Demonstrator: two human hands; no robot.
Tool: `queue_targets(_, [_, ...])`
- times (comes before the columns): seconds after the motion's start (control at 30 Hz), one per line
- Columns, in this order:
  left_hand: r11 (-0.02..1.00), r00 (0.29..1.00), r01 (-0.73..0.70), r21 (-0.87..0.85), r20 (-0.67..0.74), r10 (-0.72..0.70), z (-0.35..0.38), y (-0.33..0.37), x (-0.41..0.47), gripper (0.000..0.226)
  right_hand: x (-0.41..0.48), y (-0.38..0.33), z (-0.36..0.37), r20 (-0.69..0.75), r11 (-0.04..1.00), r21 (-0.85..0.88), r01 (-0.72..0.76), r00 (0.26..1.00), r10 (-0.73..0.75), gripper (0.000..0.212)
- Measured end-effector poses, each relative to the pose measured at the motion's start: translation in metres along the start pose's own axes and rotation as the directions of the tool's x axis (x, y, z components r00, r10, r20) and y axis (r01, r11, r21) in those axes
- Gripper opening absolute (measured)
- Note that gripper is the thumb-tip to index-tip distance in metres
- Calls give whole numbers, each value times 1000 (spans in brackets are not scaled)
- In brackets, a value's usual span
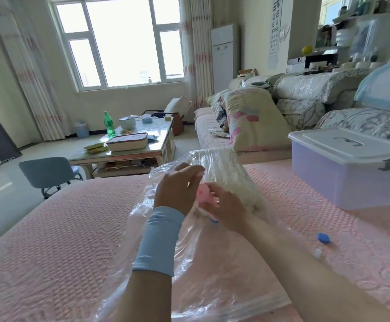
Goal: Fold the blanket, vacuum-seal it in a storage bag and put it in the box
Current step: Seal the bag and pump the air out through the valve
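Blanket lies inside clear storage bag; box lidded.

Pale blue sleeve on left forearm

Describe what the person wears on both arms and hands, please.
The left forearm is covered by a snug, plain light-blue sleeve that ends at the wrist. The left hand is bare. The right forearm and right hand are uncovered, with no sleeve or glove showing.
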State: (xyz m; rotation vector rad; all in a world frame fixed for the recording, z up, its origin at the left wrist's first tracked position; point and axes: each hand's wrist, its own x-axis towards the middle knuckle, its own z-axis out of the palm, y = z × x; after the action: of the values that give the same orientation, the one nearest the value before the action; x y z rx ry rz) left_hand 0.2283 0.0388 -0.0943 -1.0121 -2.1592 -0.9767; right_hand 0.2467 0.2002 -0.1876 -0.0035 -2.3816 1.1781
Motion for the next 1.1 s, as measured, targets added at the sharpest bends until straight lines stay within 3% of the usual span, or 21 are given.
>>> queue_targets(0.07, [989, 965, -121, 83, -222, 137, -19, 5, 10, 16, 3, 1, 1, -19, 1000, 3, 1, 1000, -1, 45])
queue_targets(0.13, [974, 884, -171, 148, -413, 218, -35, 7, 19, 21, 4, 1, 2, -15, 1000, -1, -2, 1000, 2, 46])
queue_targets(0.23, [984, 828, -131, 117, -533, 174, -36, 7, 18, 22, 3, 2, 2, 16, 1000, -17, -11, 1000, 11, 47])
queue_targets(0.3, [992, 866, -104, 75, -483, 128, -22, 3, 10, 21, 3, -1, 3, 17, 1000, -27, -14, 1000, 14, 48])
queue_targets(0.4, [999, 992, -29, -17, -124, 26, -1, -6, -2, 22, 3, -6, 2, -12, 999, -30, -18, 1000, 18, 49])
queue_targets(0.47, [996, 990, 85, -18, 117, -82, 7, -10, -11, 23, 2, -7, 1, -7, 999, -33, -29, 1000, 28, 51])
queue_targets(0.5, [995, 984, 100, -13, 149, -97, 7, -10, -13, 22, 1, -7, 2, 0, 999, -28, -32, 999, 32, 50])
queue_targets(0.53, [997, 991, 76, -14, 110, -74, 3, -7, -12, 19, 0, -7, 2, 3, 999, -21, -32, 999, 32, 50])
queue_targets(0.6, [999, 991, -40, -11, -130, 38, -9, -1, -3, 14, 1, -5, 2, -10, 999, 6, -37, 999, 37, 47])
queue_targets(0.67, [992, 908, -117, 49, -399, 127, -23, 5, 10, 20, 1, -4, 0, -9, 998, 30, -51, 999, 51, 46])
queue_targets(0.73, [988, 819, -135, 78, -552, 156, -27, 7, 13, 26, 2, -3, -1, 5, 998, 33, -62, 998, 62, 46])
queue_targets(0.77, [988, 812, -138, 69, -563, 153, -23, 6, 11, 25, 2, -3, 0, 13, 997, 33, -63, 998, 63, 46])
queue_targets(0.83, [995, 890, -101, 27, -445, 102, -3, 1, -1, 18, 2, -2, 1, 11, 998, 31, -58, 998, 58, 48])
queue_targets(0.9, [998, 990, 10, -61, -142, -19, 18, -4, -13, 18, 3, -2, 2, -2, 998, 33, -55, 999, 55, 49])
queue_targets(0.97, [988, 992, 104, -110, 80, -96, 26, -7, -19, 21, 4, -1, 3, -2, 998, 47, -50, 999, 50, 51])
queue_targets(1.03, [994, 996, 79, -82, 40, -76, 17, -4, -14, 17, 5, 1, 3, -7, 998, 44, -41, 999, 41, 50])
queue_targets(1.1, [999, 981, -40, -27, -190, 34, 2, 4, -3, 15, 5, 3, 2, -13, 999, 40, -35, 999, 36, 50])
